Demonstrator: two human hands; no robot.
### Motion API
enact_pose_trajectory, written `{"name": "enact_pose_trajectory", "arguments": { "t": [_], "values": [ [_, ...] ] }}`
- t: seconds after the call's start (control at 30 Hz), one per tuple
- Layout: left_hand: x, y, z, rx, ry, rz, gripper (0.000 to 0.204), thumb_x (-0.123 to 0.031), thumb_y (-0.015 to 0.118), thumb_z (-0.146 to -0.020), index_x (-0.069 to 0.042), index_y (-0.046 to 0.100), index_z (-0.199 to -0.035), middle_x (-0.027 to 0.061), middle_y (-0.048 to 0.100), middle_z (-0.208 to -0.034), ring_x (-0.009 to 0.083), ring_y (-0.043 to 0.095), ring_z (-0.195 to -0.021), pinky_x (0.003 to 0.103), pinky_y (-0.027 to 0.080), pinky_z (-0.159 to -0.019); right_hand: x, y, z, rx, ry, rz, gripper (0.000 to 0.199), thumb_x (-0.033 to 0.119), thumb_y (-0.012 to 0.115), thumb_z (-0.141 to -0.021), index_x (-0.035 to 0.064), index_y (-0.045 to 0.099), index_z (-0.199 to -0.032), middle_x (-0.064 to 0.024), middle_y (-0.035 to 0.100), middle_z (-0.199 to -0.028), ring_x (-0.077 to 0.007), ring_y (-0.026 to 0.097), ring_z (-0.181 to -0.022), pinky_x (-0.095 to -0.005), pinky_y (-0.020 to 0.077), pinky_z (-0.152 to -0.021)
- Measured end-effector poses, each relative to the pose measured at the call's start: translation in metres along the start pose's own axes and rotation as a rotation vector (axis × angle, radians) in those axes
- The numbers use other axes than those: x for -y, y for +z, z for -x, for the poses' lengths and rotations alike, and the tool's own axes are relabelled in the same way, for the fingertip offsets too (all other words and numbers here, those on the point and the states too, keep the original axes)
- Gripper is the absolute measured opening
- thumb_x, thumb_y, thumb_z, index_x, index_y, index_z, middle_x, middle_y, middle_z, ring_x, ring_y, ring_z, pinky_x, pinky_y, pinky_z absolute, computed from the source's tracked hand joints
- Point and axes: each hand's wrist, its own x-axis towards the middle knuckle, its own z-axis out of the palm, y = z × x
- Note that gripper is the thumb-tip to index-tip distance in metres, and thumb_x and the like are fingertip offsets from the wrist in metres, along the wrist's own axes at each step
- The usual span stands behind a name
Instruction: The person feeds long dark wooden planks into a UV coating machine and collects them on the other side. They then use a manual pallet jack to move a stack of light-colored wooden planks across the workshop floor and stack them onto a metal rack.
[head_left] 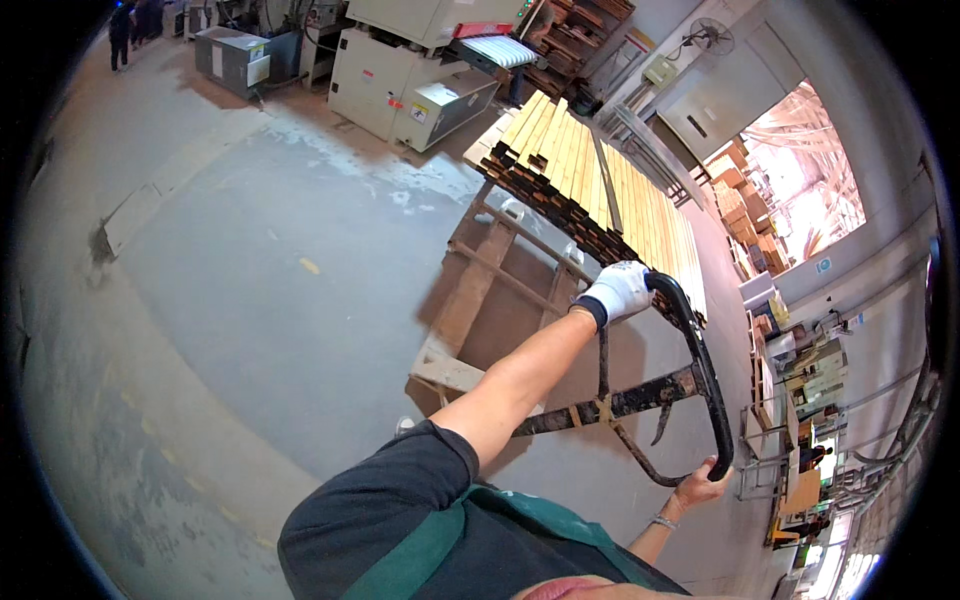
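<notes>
Grey, worn workshop floor (pixel 250 260) is spread across the left side of the scene, with a pale boxy machine (pixel 372 85) set along its far edge. Right of this open stretch, a low frame (pixel 478 278) is seen on the floor, partly covered by the outstretched left forearm (pixel 520 385). Beyond the frame, a stack of light boards (pixel 645 205) with dark ends is laid out, slanting from upper left to lower right. Just below its near side, the upper end of a curved black handle (pixel 712 390) is gripped by the white-gloved left hand (pixel 622 288), its fingers wrapped around the tube, though the tips are hidden. By that hand the nearer position to the boards is taken. From the handle's middle, between the hands, a scuffed bar (pixel 640 396) is extended leftward and slightly down, until hidden by the forearm. At the handle's lower end, well apart from the stack, the tube is clasped in the curled fingers of the bare right hand (pixel 703 485). Farther right, a bright opening (pixel 812 175) is framed by the wall.
</notes>
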Motion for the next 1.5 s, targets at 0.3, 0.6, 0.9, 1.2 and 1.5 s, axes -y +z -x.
{"name": "enact_pose_trajectory", "arguments": {
  "t": [0.3, 0.6, 0.9, 1.2, 1.5],
  "values": [
    [-0.010, 0.003, 0.023, 0.032, 0.049, 0.079, 0.020, -0.024, 0.061, -0.085, -0.006, 0.071, -0.088, 0.0232, 0.071, -0.093, 0.0401, 0.068, -0.094, 0.047, 0.053, -0.085, -0.090, 0.040, -0.028, -0.082, 0.046, 0.126, 0.047, 0.041, 0.066, -0.094, -0.0052, 0.067, -0.104, -0.0202, 0.070, -0.085, -0.0373, 0.066, -0.075, -0.0471, 0.0492, -0.068],
    [-0.049, 0.027, 0.073, 0.175, 0.064, 0.352, 0.021, -0.021, 0.061, -0.086, -0.003, 0.067, -0.096, 0.0251, 0.069, -0.091, 0.0428, 0.066, -0.093, 0.047, 0.051, -0.083, -0.248, 0.078, -0.070, 0.092, 0.069, 0.406, 0.034, 0.030, 0.065, -0.095, -0.0047, 0.068, -0.097, -0.0168, 0.071, -0.088, -0.0325, 0.066, -0.075, -0.0428, 0.0499, -0.069],
    [-0.096, 0.134, 0.082, 0.318, -0.020, 0.324, 0.021, -0.020, 0.065, -0.085, -0.002, 0.069, -0.094, 0.0209, 0.070, -0.083, 0.0350, 0.068, -0.079, 0.042, 0.052, -0.076, -0.321, 0.131, -0.109, 0.236, 0.868, -0.601, 0.023, 0.016, 0.065, -0.088, 0.0073, 0.051, -0.073, -0.0031, 0.048, -0.059, -0.0175, 0.047, -0.046, -0.0354, 0.0441, -0.046],
    [-0.101, 0.192, 0.093, 0.375, -0.002, 0.306, 0.022, -0.021, 0.067, -0.084, -0.003, 0.069, -0.096, 0.0235, 0.070, -0.089, 0.0395, 0.069, -0.086, 0.044, 0.053, -0.077, -0.350, 0.033, -0.070, -0.011, 0.914, -0.575, 0.013, 0.008, 0.067, -0.085, 0.0044, 0.057, -0.077, -0.0027, 0.051, -0.061, -0.0154, 0.050, -0.051, -0.0309, 0.0421, -0.048],
    [0.018, 0.124, 0.117, 0.324, 0.120, 0.417, 0.020, -0.007, 0.068, -0.083, -0.003, 0.071, -0.103, 0.0069, 0.070, -0.083, 0.0141, 0.063, -0.079, 0.033, 0.053, -0.078, -0.171, -0.060, 0.125, 0.065, 0.650, -0.670, 0.010, 0.005, 0.073, -0.085, 0.0035, 0.065, -0.081, -0.0006, 0.056, -0.066, -0.0124, 0.056, -0.061, -0.0278, 0.0447, -0.057]
  ]
}}
